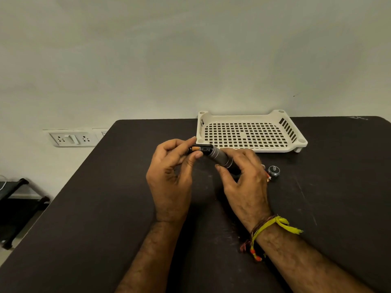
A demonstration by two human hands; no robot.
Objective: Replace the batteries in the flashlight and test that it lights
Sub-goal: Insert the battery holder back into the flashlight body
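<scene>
A dark table fills the lower part of the view, and every place below is given relative to the flashlight held above its middle.

Far left of the flashlight, on the wall beyond the table's edge, sits a white socket plate. Lower down on that side, off the table, stands a black rack (only partly in view).

Just left of the flashlight is the left hand, fingers curled, with thumb and fingertips pinching a battery. The battery, black with an orange band, lies in line with the flashlight and meets its open end; how far it reaches inside cannot be told.

The flashlight itself is a dark tube with pale rings, tilted so that its open end points up and to the left.

Over the flashlight's right end is the right hand, thumb below and fingers curled over the top, gripping the barrel. The wrist of that hand bears yellow and red threads.

Behind the flashlight, slightly to the right, a white perforated tray rests on the table against the wall.

Right of the flashlight, just past the right hand's knuckles, a small round metal cap lies on the table (apart from the tube).
</scene>
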